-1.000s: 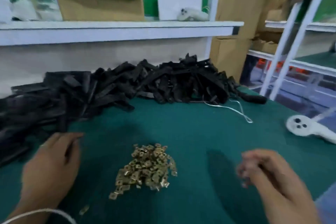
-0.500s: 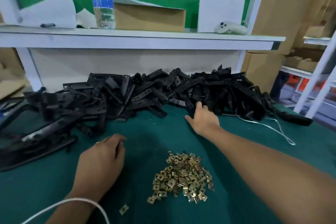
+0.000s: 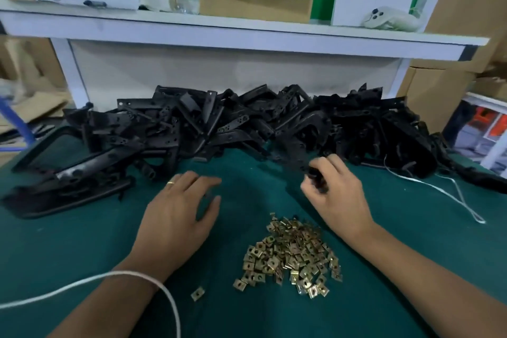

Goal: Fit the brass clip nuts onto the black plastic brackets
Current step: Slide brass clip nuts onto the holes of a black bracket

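Change: your right hand (image 3: 338, 197) has pulled back from the pile, fingers pinching one black bracket (image 3: 315, 173).
Left hand (image 3: 178, 217): fingers spread.
Counts: clip nuts (image 3: 290, 255) too many to count.

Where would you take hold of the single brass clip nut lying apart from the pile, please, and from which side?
Pinch the lone brass clip nut across two opposite edges, coming straight down from above. It lies flat on the green mat, so no face offers a grip, and bare mat all round leaves room for fingertips. The left hand is nearer and looks free; the right hand holds a black piece.
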Demonstrator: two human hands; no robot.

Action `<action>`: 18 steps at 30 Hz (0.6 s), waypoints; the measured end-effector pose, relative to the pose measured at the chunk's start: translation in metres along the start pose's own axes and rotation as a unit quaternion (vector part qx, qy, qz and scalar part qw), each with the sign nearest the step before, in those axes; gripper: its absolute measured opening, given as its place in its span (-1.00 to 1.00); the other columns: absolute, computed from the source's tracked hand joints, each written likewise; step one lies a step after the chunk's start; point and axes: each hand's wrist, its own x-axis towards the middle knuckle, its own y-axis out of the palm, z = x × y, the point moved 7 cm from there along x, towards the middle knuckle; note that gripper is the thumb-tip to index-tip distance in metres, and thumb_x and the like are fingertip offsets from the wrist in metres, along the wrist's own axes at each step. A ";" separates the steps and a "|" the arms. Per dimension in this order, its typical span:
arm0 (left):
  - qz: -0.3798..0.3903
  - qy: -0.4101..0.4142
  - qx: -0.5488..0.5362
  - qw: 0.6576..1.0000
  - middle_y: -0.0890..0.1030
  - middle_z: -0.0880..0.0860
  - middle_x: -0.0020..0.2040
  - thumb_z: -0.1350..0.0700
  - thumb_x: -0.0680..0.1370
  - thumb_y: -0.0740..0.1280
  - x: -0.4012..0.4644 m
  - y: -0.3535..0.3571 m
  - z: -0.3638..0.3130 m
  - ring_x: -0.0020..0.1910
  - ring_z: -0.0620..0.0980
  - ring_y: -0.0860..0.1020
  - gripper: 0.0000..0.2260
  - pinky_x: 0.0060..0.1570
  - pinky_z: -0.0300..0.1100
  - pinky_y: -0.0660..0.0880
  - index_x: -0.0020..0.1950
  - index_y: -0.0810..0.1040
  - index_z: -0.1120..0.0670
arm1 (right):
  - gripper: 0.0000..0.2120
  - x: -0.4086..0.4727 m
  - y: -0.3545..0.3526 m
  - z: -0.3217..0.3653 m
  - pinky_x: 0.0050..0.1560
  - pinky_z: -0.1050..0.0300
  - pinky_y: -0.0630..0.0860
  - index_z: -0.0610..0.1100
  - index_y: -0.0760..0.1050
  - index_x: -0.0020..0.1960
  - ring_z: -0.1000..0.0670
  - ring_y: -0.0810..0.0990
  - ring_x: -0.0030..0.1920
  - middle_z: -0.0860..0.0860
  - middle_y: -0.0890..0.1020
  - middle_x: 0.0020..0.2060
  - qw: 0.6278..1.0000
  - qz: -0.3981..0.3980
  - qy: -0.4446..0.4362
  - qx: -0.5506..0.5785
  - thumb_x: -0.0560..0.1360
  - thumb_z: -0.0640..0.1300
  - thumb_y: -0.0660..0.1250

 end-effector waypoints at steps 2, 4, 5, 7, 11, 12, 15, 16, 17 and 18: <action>0.015 0.049 -0.010 0.999 0.50 -0.12 0.17 -0.13 0.60 0.30 0.001 0.005 -0.014 0.17 -0.06 0.49 -0.59 0.20 -0.09 0.52 0.41 0.55 -0.01 | -0.83 -0.010 -0.010 0.011 -0.14 0.20 0.52 -0.14 0.56 0.13 0.12 0.52 -0.15 0.07 0.50 -0.03 0.997 0.006 -0.031 0.075 0.56 -0.24 0.42; 0.018 0.098 -0.001 0.995 0.45 -0.07 0.36 -0.18 0.60 0.31 0.002 0.008 -0.030 0.35 -0.01 0.43 -0.47 0.37 0.01 0.45 0.52 0.46 0.02 | -0.75 -0.013 -0.011 0.024 0.04 0.34 0.44 -0.08 0.59 0.17 0.14 0.56 0.00 0.11 0.54 0.00 0.986 0.056 -0.051 0.146 0.55 -0.31 0.46; 0.015 0.120 0.008 0.993 0.40 -0.03 0.45 -0.19 0.59 0.34 0.003 0.009 -0.036 0.45 0.02 0.38 -0.41 0.43 0.06 0.41 0.57 0.39 0.03 | -0.72 -0.012 -0.010 0.032 0.09 0.34 0.43 -0.05 0.60 0.18 0.12 0.58 0.06 0.13 0.56 0.01 0.979 0.085 -0.058 0.176 0.55 -0.34 0.46; 0.019 0.155 0.023 0.987 0.32 0.02 0.56 -0.16 0.56 0.43 0.002 0.009 -0.043 0.59 0.06 0.24 -0.29 0.53 0.15 0.25 0.63 0.28 0.04 | -0.63 -0.008 -0.007 0.045 0.17 0.28 0.48 0.01 0.63 0.18 0.06 0.62 0.15 0.16 0.62 0.06 0.962 0.129 -0.063 0.231 0.54 -0.40 0.42; 0.058 0.201 0.008 0.978 0.50 -0.03 0.41 -0.11 0.66 0.27 -0.005 0.016 -0.048 0.44 0.00 0.44 -0.52 0.50 0.21 0.26 0.56 0.39 -0.02 | -0.59 -0.009 0.000 0.061 0.25 0.25 0.54 0.09 0.63 0.23 0.06 0.65 0.25 0.19 0.68 0.15 0.932 0.168 -0.037 0.318 0.54 -0.35 0.41; 0.063 0.191 -0.010 0.980 0.55 -0.04 0.30 -0.11 0.69 0.22 -0.006 0.017 -0.048 0.28 0.01 0.54 -0.63 0.39 0.18 0.41 0.45 0.51 0.00 | -0.63 -0.010 0.004 0.058 0.25 0.26 0.54 0.12 0.61 0.26 0.07 0.66 0.24 0.20 0.68 0.17 0.927 0.176 -0.009 0.332 0.58 -0.26 0.45; 0.056 0.114 -0.058 0.990 0.49 -0.14 0.09 -0.16 0.70 0.18 -0.003 0.016 -0.038 -0.01 -0.06 0.50 -0.78 -0.02 -0.06 0.54 0.19 0.50 -0.07 | -0.70 -0.015 0.015 0.041 0.21 0.28 0.54 0.15 0.57 0.31 0.14 0.64 0.19 0.21 0.66 0.11 0.934 0.211 0.063 0.280 0.60 -0.02 0.46; 0.057 0.091 -0.067 0.992 0.46 -0.17 0.06 -0.18 0.69 0.20 -0.001 0.017 -0.033 -0.02 -0.09 0.47 -0.80 -0.03 -0.09 0.51 0.22 0.46 -0.12 | -0.73 -0.017 0.019 0.035 0.20 0.24 0.53 0.12 0.60 0.29 0.16 0.61 0.17 0.20 0.64 0.07 0.943 0.234 0.062 0.227 0.60 0.00 0.44; 0.062 0.079 -0.061 0.993 0.45 -0.16 0.06 -0.19 0.68 0.20 0.000 0.019 -0.029 -0.01 -0.07 0.46 -0.76 -0.01 -0.07 0.51 0.28 0.46 -0.14 | -0.77 -0.020 0.024 0.031 0.21 0.18 0.51 0.09 0.64 0.26 0.17 0.58 0.15 0.20 0.62 0.04 0.946 0.266 0.052 0.179 0.61 0.02 0.43; 0.074 0.074 -0.040 0.994 0.46 -0.11 0.08 -0.19 0.66 0.20 0.002 0.023 -0.025 0.02 -0.03 0.47 -0.69 0.02 -0.01 0.51 0.35 0.47 -0.11 | -0.79 -0.023 0.029 0.029 0.23 0.17 0.48 0.08 0.68 0.21 0.19 0.55 0.15 0.21 0.60 0.03 0.942 0.297 0.042 0.148 0.60 0.05 0.43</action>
